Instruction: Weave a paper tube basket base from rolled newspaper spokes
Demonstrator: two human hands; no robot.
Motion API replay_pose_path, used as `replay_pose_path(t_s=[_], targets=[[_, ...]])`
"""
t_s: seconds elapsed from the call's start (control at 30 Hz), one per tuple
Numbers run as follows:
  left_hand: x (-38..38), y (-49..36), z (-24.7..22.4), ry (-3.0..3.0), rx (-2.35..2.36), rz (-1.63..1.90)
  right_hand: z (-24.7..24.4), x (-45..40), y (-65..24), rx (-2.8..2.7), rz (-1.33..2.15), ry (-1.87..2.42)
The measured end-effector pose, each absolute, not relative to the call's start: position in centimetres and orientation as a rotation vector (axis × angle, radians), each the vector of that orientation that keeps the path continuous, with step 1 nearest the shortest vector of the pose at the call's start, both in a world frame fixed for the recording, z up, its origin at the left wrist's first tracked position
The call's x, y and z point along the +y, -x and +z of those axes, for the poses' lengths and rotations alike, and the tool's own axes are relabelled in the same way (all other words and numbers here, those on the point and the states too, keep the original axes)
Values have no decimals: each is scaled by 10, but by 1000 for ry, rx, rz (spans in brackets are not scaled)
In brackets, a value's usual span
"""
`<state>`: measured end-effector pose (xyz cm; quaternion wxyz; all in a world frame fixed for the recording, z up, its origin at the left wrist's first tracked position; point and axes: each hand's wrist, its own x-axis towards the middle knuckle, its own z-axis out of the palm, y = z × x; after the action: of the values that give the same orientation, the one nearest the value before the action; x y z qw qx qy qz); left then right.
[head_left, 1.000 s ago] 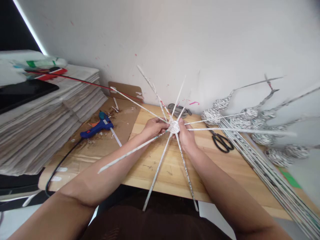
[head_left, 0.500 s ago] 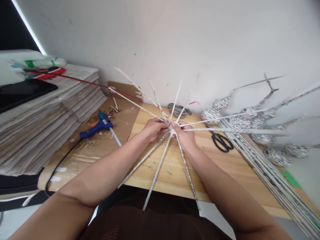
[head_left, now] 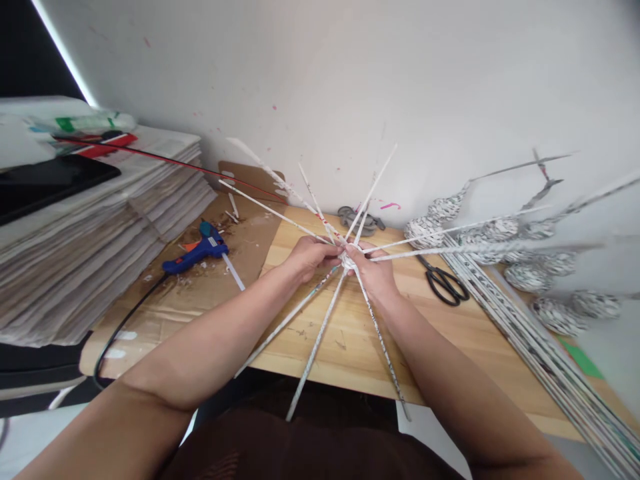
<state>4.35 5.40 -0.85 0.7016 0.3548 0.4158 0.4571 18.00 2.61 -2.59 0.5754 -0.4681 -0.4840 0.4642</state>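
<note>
The woven paper centre point(head_left: 349, 263) has been partly covered by the right hand point(head_left: 374, 267). The lower-left paper rod point(head_left: 285, 325) is no longer seen across the left forearm point(head_left: 233, 327); the upper-left rod point(head_left: 265, 164) has been swung farther left, and one upper rod point(head_left: 380, 176) tilted rightward.

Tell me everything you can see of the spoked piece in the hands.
The spoked piece looks like rolled printed paper: slim, mostly white rods with dark, red and greenish marks, radiating from a small, woven-looking centre. Over the wooden tabletop, the left hand and right hand grip it at or near the centre, partly hiding it.
</note>
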Motion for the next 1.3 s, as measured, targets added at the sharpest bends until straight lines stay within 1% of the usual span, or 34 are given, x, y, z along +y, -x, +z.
replay_pose_path(t_s=[0.33,0.57,0.83,1.03,1.3], targets=[[51,-44,-13,-850,959,987,-28,28,-175,-993,1116,1158],[48,-51,-18,-798,937,1140,-29,32,-175,-930,1063,1165],[49,-55,-13,-698,1028,1134,-31,33,-176,-933,1056,1197],[48,-53,-16,-715,933,1094,-29,32,-176,-937,1079,1161],[49,-55,-24,-773,909,1163,-32,33,-177,-983,1037,1163]])
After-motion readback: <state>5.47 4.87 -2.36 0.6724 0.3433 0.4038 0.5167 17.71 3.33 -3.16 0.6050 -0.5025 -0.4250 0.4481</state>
